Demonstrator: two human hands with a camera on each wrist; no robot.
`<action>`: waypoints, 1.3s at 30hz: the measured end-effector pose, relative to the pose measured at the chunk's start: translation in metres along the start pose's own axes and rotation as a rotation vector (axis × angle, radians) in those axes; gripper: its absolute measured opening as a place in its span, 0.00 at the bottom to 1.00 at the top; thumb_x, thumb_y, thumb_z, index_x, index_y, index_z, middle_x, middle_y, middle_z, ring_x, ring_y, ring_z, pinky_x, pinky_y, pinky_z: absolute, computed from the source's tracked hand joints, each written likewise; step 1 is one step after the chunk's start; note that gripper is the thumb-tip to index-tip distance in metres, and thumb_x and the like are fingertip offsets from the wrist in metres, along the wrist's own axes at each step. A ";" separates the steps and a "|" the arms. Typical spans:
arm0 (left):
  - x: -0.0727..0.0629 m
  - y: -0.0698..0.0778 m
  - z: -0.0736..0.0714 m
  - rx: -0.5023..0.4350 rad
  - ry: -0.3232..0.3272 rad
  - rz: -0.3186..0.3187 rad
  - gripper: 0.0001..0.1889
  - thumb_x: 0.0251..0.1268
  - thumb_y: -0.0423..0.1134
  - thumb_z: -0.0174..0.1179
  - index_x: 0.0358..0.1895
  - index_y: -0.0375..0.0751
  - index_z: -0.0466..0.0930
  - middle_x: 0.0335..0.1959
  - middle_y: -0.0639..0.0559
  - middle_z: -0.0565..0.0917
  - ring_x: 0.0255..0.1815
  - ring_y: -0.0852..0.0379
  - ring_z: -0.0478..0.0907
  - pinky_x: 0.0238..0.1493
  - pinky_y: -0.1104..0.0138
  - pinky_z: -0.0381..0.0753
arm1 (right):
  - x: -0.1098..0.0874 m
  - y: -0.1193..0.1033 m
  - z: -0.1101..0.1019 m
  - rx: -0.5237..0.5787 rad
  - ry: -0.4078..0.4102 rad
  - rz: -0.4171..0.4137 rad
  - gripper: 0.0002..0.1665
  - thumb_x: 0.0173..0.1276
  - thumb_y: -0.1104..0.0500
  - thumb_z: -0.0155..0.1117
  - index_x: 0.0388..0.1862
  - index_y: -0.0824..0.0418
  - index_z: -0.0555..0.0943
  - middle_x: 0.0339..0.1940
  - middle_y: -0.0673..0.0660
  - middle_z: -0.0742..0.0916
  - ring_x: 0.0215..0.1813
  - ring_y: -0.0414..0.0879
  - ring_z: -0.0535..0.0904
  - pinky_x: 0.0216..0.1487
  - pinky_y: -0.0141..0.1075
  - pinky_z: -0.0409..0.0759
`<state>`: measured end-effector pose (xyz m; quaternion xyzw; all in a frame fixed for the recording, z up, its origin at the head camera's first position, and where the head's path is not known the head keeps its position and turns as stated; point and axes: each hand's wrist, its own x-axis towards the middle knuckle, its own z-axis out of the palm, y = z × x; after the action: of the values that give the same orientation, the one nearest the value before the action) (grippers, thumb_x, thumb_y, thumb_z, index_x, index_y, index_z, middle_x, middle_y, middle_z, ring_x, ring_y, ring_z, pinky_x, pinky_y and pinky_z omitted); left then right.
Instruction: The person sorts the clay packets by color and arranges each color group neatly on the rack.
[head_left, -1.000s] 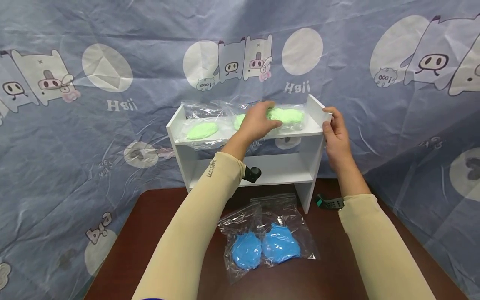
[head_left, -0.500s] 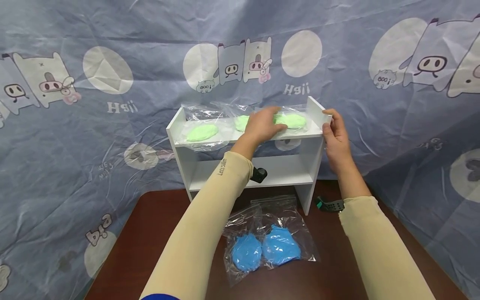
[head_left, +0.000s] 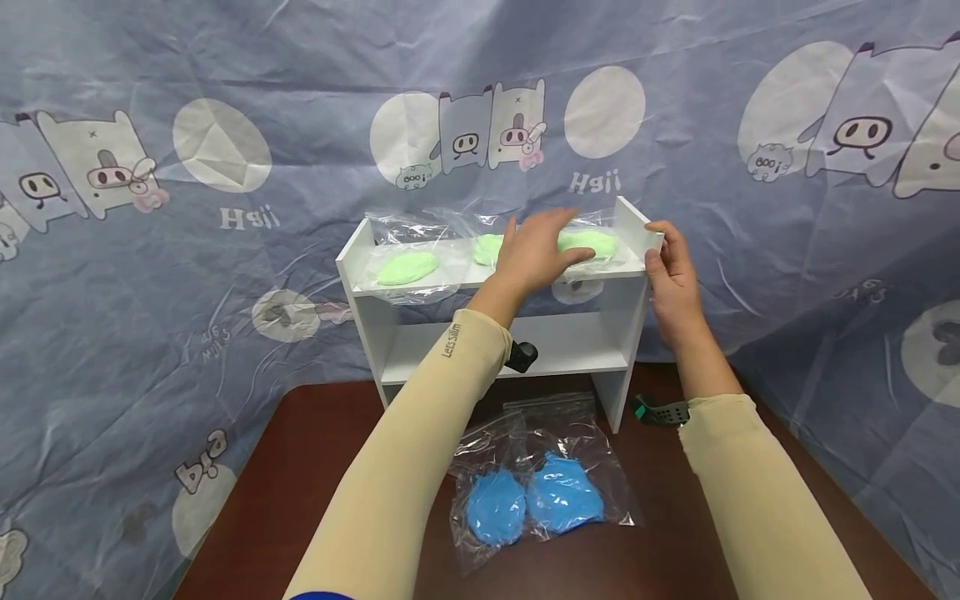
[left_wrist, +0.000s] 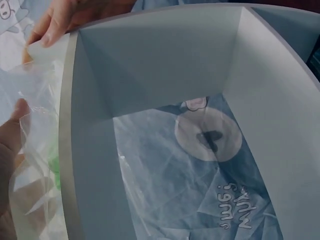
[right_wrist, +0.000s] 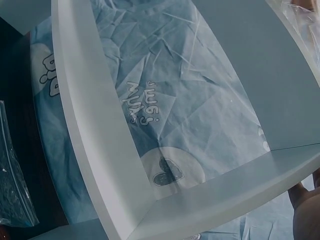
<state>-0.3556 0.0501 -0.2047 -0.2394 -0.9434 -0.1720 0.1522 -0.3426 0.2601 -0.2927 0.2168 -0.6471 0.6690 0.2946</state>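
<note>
Light-green bag at the right end point(head_left: 591, 243): clear, crinkled plastic film around a flattened, rounded mass. Location: top board of the white shelf unit point(head_left: 581, 346), just beside its right side panel point(head_left: 634, 230).

Left hand point(head_left: 538, 252): extended over the top board of the shelf unit, at this bag. Thumb and fingers are spread wide, with green material visible in the gap; the grip encloses nothing. Whether the fingertips touch the film cannot be determined.

Right hand point(head_left: 675, 287): grips the right side panel of the shelf unit at its front edge, fingers bent, thumb on the edge.

Middle light-green bag point(head_left: 487, 248): on the top board of the shelf unit, partly hidden behind the left hand. Left light-green bag point(head_left: 407, 268): at the left end of the same board, smooth oval content, loose film overhanging the front edge.

Shelf unit construction: smooth, flat boards set between upright side panels; open back.

In front of the shelf unit, on the dark red-brown table point(head_left: 300, 467), lie the rounded blue bag point(head_left: 497, 507) and the broader, irregular blue bag point(head_left: 564, 494); their glossy films overlap.

Behind the shelf unit: wrinkled blue-grey cloth point(head_left: 300, 167), printed with pale discs, pig-faced figures and lettering.
</note>
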 end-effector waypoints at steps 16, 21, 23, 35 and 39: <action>-0.015 0.005 -0.012 -0.025 0.240 0.011 0.22 0.78 0.53 0.49 0.72 0.65 0.69 0.74 0.66 0.70 0.75 0.65 0.66 0.78 0.60 0.59 | 0.000 0.001 0.002 -0.010 0.001 -0.004 0.24 0.81 0.56 0.47 0.72 0.58 0.64 0.58 0.54 0.76 0.52 0.42 0.72 0.48 0.36 0.68; -0.022 0.001 -0.016 -0.085 0.293 0.027 0.20 0.78 0.49 0.50 0.69 0.64 0.73 0.73 0.65 0.72 0.72 0.60 0.70 0.70 0.62 0.71 | 0.000 0.001 0.001 -0.003 0.004 -0.002 0.23 0.81 0.56 0.46 0.72 0.57 0.64 0.60 0.55 0.75 0.53 0.43 0.71 0.49 0.36 0.67; -0.025 -0.001 -0.017 -0.106 0.320 0.040 0.20 0.77 0.47 0.51 0.68 0.63 0.74 0.72 0.65 0.73 0.71 0.60 0.72 0.63 0.63 0.76 | 0.000 0.001 0.000 -0.005 0.005 -0.002 0.23 0.81 0.57 0.46 0.72 0.56 0.65 0.61 0.56 0.74 0.54 0.44 0.70 0.50 0.35 0.67; -0.061 -0.011 -0.033 -0.226 0.512 0.232 0.19 0.74 0.38 0.52 0.64 0.52 0.79 0.63 0.57 0.83 0.63 0.59 0.80 0.34 0.64 0.81 | 0.002 0.001 0.001 -0.010 0.012 0.003 0.24 0.81 0.56 0.47 0.72 0.56 0.65 0.61 0.53 0.75 0.55 0.44 0.70 0.51 0.35 0.66; -0.075 -0.020 -0.041 -0.260 0.558 0.260 0.19 0.74 0.36 0.52 0.64 0.50 0.79 0.62 0.55 0.83 0.65 0.58 0.79 0.45 0.64 0.82 | 0.001 0.002 0.001 -0.015 0.017 0.008 0.24 0.81 0.56 0.47 0.72 0.55 0.65 0.60 0.53 0.75 0.55 0.43 0.70 0.50 0.35 0.66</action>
<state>-0.2948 -0.0126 -0.2011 -0.3190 -0.7970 -0.3290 0.3934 -0.3447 0.2592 -0.2932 0.2063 -0.6504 0.6671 0.2989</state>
